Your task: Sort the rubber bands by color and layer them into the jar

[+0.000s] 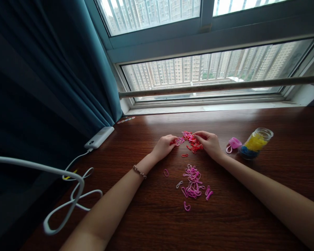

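Observation:
A loose pile of red and pink rubber bands lies on the table between my hands. My left hand is at the pile's left side, its fingers closed on a few pink rubber bands. On the other side, my right hand reaches into the pile with thumb and fingertips pinched together; what is between them is too small to make out. Nearer to me is a second heap, of pink rubber bands, with several single bands scattered around it.
Right of my right hand, a glass jar holding yellow and blue bands leans at a tilt beside a pink lid-like piece. At left are a white power bank, white cables and a blue curtain. A window rail runs behind.

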### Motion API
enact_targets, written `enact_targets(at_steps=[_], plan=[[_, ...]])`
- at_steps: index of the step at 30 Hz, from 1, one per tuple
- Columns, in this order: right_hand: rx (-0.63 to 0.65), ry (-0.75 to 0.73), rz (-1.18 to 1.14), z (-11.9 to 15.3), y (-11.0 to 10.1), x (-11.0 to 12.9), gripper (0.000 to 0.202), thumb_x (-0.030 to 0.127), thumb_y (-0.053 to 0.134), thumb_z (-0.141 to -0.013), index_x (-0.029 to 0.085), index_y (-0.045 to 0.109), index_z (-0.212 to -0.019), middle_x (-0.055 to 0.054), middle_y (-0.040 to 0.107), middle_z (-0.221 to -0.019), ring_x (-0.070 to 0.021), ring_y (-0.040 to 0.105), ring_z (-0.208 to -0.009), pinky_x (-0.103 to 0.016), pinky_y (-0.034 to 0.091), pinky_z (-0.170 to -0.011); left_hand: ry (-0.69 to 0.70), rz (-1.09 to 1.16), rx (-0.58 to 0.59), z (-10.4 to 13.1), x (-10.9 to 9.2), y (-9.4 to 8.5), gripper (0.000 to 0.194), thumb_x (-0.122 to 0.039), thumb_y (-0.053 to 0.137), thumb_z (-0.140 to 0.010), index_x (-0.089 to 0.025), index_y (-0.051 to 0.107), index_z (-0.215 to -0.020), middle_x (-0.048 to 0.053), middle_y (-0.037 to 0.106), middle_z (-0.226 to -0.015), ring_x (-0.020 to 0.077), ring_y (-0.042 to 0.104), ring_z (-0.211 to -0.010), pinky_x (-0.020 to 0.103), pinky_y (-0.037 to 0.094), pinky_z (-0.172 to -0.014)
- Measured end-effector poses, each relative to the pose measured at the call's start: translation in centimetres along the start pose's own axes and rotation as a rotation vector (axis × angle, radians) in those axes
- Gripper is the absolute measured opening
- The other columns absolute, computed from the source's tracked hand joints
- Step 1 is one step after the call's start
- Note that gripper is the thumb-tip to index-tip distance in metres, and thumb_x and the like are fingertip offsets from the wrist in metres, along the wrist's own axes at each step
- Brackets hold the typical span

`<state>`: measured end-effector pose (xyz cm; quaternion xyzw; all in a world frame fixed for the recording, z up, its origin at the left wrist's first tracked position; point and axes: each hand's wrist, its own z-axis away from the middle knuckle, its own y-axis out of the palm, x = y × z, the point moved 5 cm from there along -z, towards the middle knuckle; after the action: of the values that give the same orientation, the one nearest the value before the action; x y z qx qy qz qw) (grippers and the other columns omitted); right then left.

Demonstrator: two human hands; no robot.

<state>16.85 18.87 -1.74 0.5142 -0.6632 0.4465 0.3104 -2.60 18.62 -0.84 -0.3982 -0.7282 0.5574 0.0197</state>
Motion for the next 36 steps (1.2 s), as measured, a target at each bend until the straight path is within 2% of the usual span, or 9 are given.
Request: enact_targets(at_steps=[3, 8, 12, 17, 22, 25, 28, 33, 36], plan=[[0.015, 0.012, -0.014, 0.1, 0.1, 0.2, 0.028, 0.037, 0.053, -0.078, 0.014, 0.066, -0.087, -0.005, 0.066, -0.068, -0.0161, 0.059, -0.057, -0.026, 0.046, -0.053, -0.040, -0.009, -0.049, -0.1, 0.8, -0.2, 0.022, -0.014, 0.053, -0.077, -0.017, 0.061, -0.097, 0.005, 0.064, -0.086, 0.0159, 0.059, -0.076, 0.027, 0.047, -0.072], [-0.004, 0.001, -0.023, 0.1, 0.1, 0.1, 0.026, 0.038, 0.057, -0.075, 0.015, 0.067, -0.085, -0.007, 0.068, -0.077, -0.0190, 0.062, -0.068, -0.029, 0.048, -0.061, -0.120, -0.110, -0.103, 0.0, 1.8, -0.4, 0.018, -0.015, 0.051, -0.078, -0.018, 0.063, -0.091, 0.005, 0.065, -0.083, 0.0171, 0.059, -0.077, 0.028, 0.046, -0.074], [-0.011, 0.011, -0.024, 0.1, 0.1, 0.0, 0.023, 0.037, 0.062, -0.072, 0.016, 0.066, -0.078, -0.007, 0.068, -0.076, -0.0201, 0.063, -0.069, -0.030, 0.049, -0.063, -0.088, -0.183, -0.155, 0.1, 1.2, -0.9, 0.014, -0.017, 0.053, -0.077, -0.019, 0.064, -0.085, 0.005, 0.064, -0.086, 0.0184, 0.056, -0.084, 0.031, 0.044, -0.079], [-0.021, 0.030, -0.036, 0.1, 0.0, 0.0, 0.023, 0.038, 0.064, -0.070, 0.016, 0.064, -0.076, -0.007, 0.067, -0.076, -0.0204, 0.063, -0.069, -0.030, 0.050, -0.062, 0.019, -0.149, -0.051, 0.0, -0.3, -0.4, 0.006, -0.025, 0.061, -0.074, -0.021, 0.066, -0.075, 0.004, 0.062, -0.086, 0.0193, 0.052, -0.087, 0.032, 0.042, -0.079], [-0.061, -0.047, 0.058, 0.1, -0.2, 0.6, 0.024, 0.039, 0.061, -0.072, 0.017, 0.067, -0.078, -0.006, 0.068, -0.079, -0.0206, 0.062, -0.074, -0.033, 0.048, -0.070, -0.007, -0.118, 0.028, 0.0, 0.0, 0.3, 0.004, -0.020, 0.061, -0.073, -0.020, 0.064, -0.070, 0.004, 0.061, -0.086, 0.0191, 0.050, -0.088, 0.033, 0.041, -0.080], [-0.041, -0.036, -0.024, 0.1, -0.1, 1.2, 0.025, 0.039, 0.059, -0.074, 0.016, 0.068, -0.080, -0.008, 0.068, -0.082, -0.0202, 0.062, -0.074, -0.032, 0.048, -0.069, -0.031, -0.117, 0.038, 0.0, 0.2, 0.4, 0.005, -0.017, 0.059, -0.074, -0.019, 0.062, -0.069, 0.005, 0.060, -0.087, 0.0192, 0.050, -0.088, 0.033, 0.041, -0.079], [0.125, 0.065, -0.177, 0.1, 0.6, 1.9, 0.025, 0.038, 0.063, -0.071, 0.015, 0.068, -0.080, -0.007, 0.068, -0.076, -0.0180, 0.061, -0.067, -0.029, 0.048, -0.061, -0.066, -0.124, 0.034, -0.1, 0.2, 0.4, 0.006, -0.018, 0.056, -0.076, -0.018, 0.060, -0.072, 0.005, 0.060, -0.085, 0.0198, 0.050, -0.087, 0.033, 0.041, -0.078], [0.725, 0.225, -0.290, 1.6, 3.0, 2.9, 0.022, 0.032, 0.069, -0.064, 0.012, 0.065, -0.072, -0.001, 0.062, -0.059, -0.0085, 0.050, -0.046, -0.020, 0.039, -0.043, -0.103, -0.074, -0.035, -0.2, -0.2, -0.1, 0.007, -0.016, 0.050, -0.080, -0.017, 0.057, -0.079, 0.005, 0.060, -0.082, 0.0193, 0.052, -0.085, 0.034, 0.040, -0.078], [1.006, 0.308, -0.288, 2.9, 3.9, 2.7, 0.020, 0.029, 0.071, -0.062, 0.012, 0.063, -0.069, 0.002, 0.058, -0.053, -0.0064, 0.048, -0.042, -0.017, 0.036, -0.040, -0.102, -0.042, -0.063, -0.3, -0.4, -0.4, 0.006, -0.017, 0.051, -0.079, -0.017, 0.057, -0.078, 0.004, 0.060, -0.080, 0.0181, 0.054, -0.083, 0.033, 0.040, -0.079]])
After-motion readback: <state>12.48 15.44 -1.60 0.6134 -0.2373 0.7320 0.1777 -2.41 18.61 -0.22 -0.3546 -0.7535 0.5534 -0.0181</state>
